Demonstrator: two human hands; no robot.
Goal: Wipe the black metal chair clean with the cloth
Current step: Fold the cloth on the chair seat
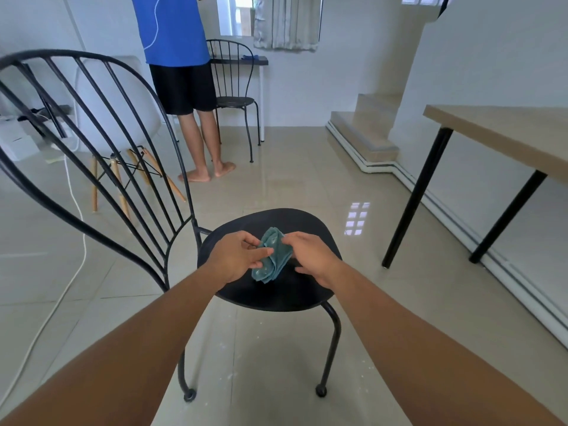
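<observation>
The black metal chair (285, 221) stands in front of me on the tiled floor, its round seat in the centre and its curved barred back reaching up to the left. A folded teal cloth (273, 256) is held just above the seat. My left hand (235, 259) pinches the cloth's left side with thumb and fingers. My right hand (310, 256) grips its right side from above. Both hands hover over the middle of the seat, and whether the cloth touches the seat is unclear.
A wooden table with black legs (504, 130) stands at the right. A person in a blue shirt (184, 87) stands behind, beside a second black chair (235, 96). A white chair with wooden legs (116, 118) and a white cable (73, 210) are at the left. Steps (362, 133) rise at the back right.
</observation>
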